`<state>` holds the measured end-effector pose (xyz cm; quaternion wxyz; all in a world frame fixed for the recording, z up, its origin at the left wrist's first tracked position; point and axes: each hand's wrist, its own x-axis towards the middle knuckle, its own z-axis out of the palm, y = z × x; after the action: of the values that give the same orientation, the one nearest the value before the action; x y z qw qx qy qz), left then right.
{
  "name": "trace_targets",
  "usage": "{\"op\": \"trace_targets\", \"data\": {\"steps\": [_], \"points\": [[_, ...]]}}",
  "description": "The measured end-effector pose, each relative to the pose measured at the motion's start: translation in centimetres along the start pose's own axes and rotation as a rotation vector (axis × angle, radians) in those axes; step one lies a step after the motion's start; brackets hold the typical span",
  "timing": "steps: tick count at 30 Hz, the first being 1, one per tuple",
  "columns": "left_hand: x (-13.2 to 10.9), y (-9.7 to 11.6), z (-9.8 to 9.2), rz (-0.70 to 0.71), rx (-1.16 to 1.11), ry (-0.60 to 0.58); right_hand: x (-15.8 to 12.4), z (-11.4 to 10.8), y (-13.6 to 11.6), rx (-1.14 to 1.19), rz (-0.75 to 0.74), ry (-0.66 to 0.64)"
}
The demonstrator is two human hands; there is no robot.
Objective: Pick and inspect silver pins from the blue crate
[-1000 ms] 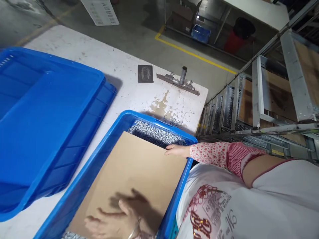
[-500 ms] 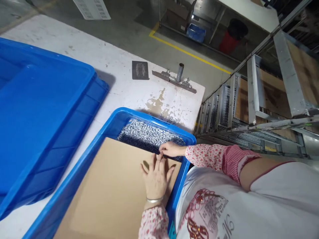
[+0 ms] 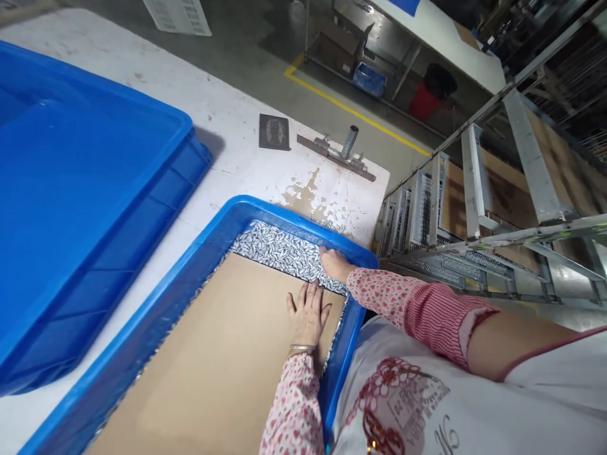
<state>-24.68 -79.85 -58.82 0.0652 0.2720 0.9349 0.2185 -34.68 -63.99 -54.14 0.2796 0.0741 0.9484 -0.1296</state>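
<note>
card [image 3: 222,360] lies flat in the blue bin [image 3: 208,243], long way running from near to far. left hand [image 3: 307,313] rests flat on its far end, fingers apart. right hand [image 3: 336,264] sits just past that edge on the small shiny bits [image 3: 279,248], holding nothing.

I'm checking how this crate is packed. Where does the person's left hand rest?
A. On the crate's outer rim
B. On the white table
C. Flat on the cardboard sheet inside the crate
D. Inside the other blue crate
C: the left hand lies palm down, fingers spread, on the cardboard sheet inside the crate, while the right hand touches the small metal parts past the sheet's far edge.
</note>
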Motion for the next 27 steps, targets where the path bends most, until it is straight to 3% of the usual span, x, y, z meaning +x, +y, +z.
{"op": "trace_targets", "data": {"steps": [11,27], "points": [[0.0,0.1,0.3,0.013,-0.022,0.046,-0.3,-0.2,-0.8,-0.097,0.047,0.043],[-0.2,0.0,0.3,0.005,-0.005,0.033,-0.1,0.8,0.7,-0.052,-0.015,0.03]]}}
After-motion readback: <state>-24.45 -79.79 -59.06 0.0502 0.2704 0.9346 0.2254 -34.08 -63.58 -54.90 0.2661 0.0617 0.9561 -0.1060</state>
